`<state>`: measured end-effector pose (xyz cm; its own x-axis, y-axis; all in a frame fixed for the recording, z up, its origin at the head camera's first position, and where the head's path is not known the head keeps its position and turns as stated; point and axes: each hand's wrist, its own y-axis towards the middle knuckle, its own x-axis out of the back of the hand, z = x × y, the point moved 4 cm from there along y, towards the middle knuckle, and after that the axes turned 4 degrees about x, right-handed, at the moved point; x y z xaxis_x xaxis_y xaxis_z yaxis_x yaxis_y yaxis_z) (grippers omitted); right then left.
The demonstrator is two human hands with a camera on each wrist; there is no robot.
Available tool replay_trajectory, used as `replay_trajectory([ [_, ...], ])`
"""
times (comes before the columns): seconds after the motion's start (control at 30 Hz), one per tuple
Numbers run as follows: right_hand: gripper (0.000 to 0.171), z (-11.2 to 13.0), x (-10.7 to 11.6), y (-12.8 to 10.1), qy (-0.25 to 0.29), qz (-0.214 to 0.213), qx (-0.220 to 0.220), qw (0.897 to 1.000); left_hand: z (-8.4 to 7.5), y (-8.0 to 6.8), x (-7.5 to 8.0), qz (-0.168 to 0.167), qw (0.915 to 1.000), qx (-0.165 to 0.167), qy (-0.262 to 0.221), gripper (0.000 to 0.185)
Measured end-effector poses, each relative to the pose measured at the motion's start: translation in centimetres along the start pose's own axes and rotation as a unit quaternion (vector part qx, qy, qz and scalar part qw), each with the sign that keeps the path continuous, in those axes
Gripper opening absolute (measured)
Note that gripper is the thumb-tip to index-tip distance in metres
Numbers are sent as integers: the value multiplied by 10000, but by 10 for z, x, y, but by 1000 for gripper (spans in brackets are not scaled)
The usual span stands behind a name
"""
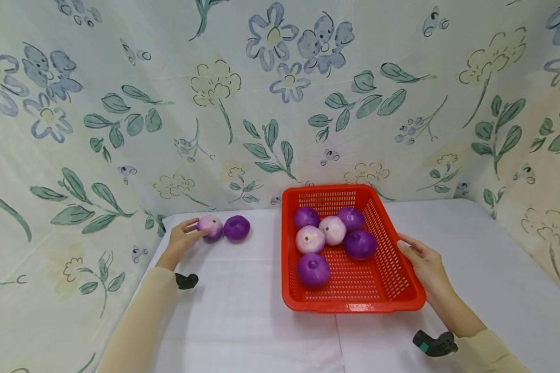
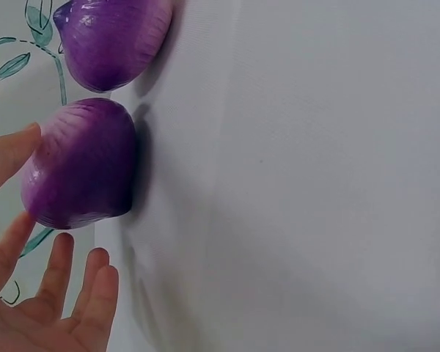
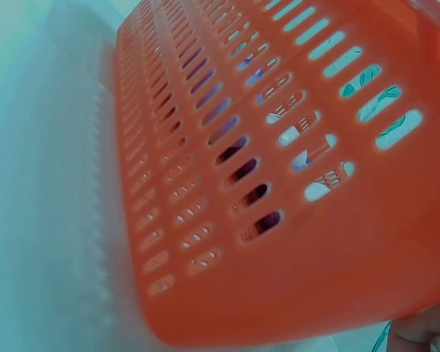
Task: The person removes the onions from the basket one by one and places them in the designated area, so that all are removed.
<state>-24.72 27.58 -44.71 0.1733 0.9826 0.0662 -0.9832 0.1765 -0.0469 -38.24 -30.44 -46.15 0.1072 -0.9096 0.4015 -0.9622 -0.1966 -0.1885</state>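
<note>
The pale purple round onion (image 1: 210,227) lies on the white-clothed counter (image 1: 242,316), stem end sideways, touching a darker purple onion (image 1: 236,228) on its right. The left hand (image 1: 183,239), fingers spread, touches it. The right hand (image 1: 424,264) holds the red slotted plastic basket (image 1: 392,269) of six onions.

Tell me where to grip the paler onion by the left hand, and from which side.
Grip the paler onion across its round middle, coming from the left where the left hand already touches it. The darker onion blocks its right side, so probably wrap thumb behind and fingers in front.
</note>
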Motion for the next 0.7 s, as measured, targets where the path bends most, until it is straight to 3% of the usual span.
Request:
replay_trajectory([
  [0.3,69,2,1,0,83,5,11,10000,-13,-4,6,9,9995,-292,121,71],
  [0.53,69,3,1,2,-92,-50,41,9999,-43,-13,3,351,9978,-528,188,76],
  [0.7,69,3,1,1,-30,-27,96,9999,-66,-27,-7,605,9952,-735,239,78],
])
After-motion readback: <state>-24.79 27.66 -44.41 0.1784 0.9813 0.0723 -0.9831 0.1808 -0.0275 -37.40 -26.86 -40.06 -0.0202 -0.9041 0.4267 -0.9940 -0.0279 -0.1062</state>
